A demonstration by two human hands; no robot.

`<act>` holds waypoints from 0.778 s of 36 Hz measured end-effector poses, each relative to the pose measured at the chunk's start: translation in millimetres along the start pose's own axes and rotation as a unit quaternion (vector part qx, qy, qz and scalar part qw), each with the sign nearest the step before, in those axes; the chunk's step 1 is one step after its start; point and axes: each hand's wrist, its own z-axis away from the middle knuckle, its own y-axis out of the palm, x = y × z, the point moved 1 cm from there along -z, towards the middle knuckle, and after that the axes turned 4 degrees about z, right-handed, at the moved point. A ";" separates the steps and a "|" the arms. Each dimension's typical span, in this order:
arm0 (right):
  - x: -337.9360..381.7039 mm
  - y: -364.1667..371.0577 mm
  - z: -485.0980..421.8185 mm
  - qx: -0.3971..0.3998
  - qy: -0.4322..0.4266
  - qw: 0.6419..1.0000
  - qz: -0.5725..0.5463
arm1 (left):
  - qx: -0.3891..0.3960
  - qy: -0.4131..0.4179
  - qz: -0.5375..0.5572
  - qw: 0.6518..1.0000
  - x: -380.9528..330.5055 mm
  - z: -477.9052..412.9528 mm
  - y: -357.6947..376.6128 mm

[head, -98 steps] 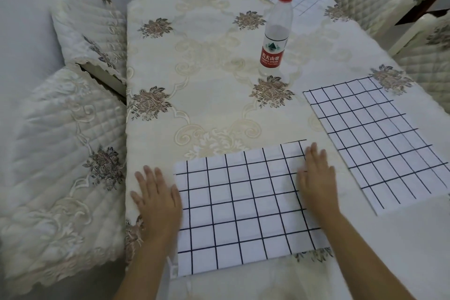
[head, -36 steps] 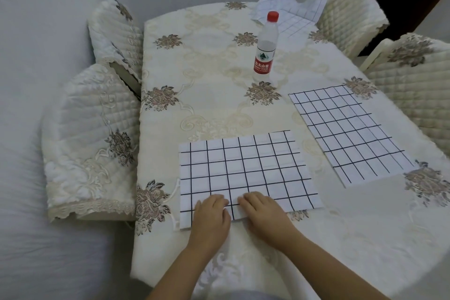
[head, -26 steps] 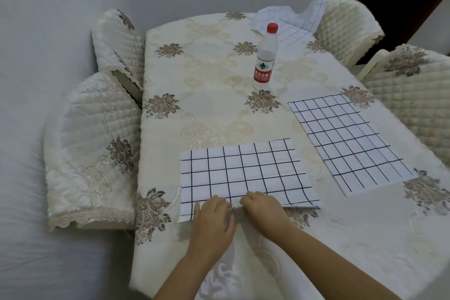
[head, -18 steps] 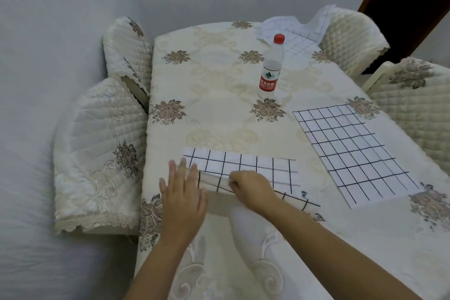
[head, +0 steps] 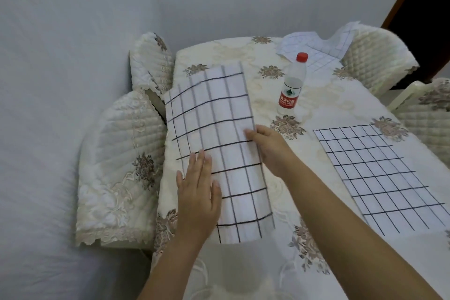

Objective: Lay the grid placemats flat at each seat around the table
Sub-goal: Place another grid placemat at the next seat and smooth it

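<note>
One placemat (head: 214, 143) runs lengthwise away, right hand (head: 270, 148) pinching its right edge, left hand (head: 197, 195) flat against it.

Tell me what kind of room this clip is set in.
Probably a home dining room: a table under a floral embroidered cloth, quilted-cover chairs pushed in around it, and grid placemats at the seats.

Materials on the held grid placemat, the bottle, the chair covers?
Held grid placemat: thin matte sheet, white with black lines; it curves smoothly without creasing, so likely soft plastic or coated paper, unclear which. Bottle: clear glossy plastic, red cap, red label. Chair covers: quilted cream fabric with slight sheen, stitched diamonds, embroidered flowers, lace hem.
</note>
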 end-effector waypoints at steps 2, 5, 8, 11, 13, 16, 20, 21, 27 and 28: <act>-19.2 -23.5 -5.9 -0.040 0.047 0.997 0.040 | 0.028 0.004 -0.013 1.000 5.3 1.6 10.0; -50.5 -49.1 -8.6 -0.077 0.096 0.986 0.112 | 0.088 -0.019 -0.030 0.996 12.9 7.1 27.7; -83.3 -62.6 -7.8 -0.099 0.133 0.974 0.156 | 0.217 -0.084 -0.056 0.971 19.9 19.2 44.3; -112.2 -69.6 -7.4 -0.122 0.163 0.959 0.195 | 0.317 -0.098 -0.126 0.935 28.9 33.0 58.0; -123.6 -72.4 -6.8 -0.129 0.171 0.955 0.203 | 0.364 -0.111 -0.158 0.911 36.0 42.0 67.4; -127.4 -75.0 -5.3 -0.132 0.169 0.954 0.209 | 0.394 -0.120 -0.174 0.894 44.6 51.0 75.2; -125.5 -80.7 -2.1 -0.122 0.159 0.954 0.223 | 0.361 -0.089 -0.204 0.906 55.6 56.4 80.2; -126.6 -83.2 -1.1 -0.122 0.160 0.951 0.234 | 0.349 -0.085 -0.209 0.909 59.0 58.4 81.6; -136.2 -92.8 5.4 -0.110 0.152 0.943 0.274 | 0.313 -0.064 -0.225 0.921 70.9 62.5 87.3; -136.5 -92.7 5.3 -0.111 0.152 0.944 0.270 | 0.311 -0.059 -0.227 0.921 71.8 62.6 87.5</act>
